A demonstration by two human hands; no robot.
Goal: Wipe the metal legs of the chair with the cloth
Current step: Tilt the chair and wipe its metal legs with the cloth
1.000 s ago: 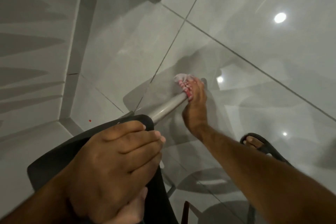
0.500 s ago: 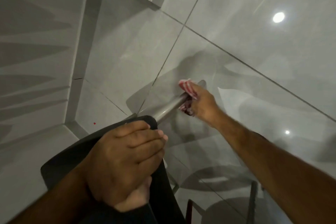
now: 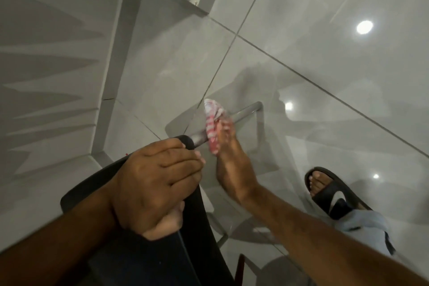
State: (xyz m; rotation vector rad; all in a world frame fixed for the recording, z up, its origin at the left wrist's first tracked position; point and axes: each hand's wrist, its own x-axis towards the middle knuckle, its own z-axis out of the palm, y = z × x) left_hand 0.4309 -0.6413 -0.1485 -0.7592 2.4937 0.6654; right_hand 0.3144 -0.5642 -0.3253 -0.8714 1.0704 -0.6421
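Behind the right hand (image 3: 232,169) most of the metal chair leg (image 3: 246,112) is covered; only a short stretch by the seat and the far end past the cloth show. Fingertips blurred, grip detail hard to read. Chair seat (image 3: 162,227) black, cut off at bottom edge, upper rim under the left hand (image 3: 155,181). Other legs only faint below the right forearm. Leg's long axis runs diagonally, from seat rim at lower left up to upper right, far end on the glossy tiled floor (image 3: 325,7). Red-and-white cloth (image 3: 214,123) wrapped round the leg near mid-length, bunched, one end sticking up. Right hand clenched around cloth and leg, just beyond the left hand, not touching it. Left hand clamped over the seat rim. Foot in a black slide sandal (image 3: 334,195) at right, well apart from the leg.
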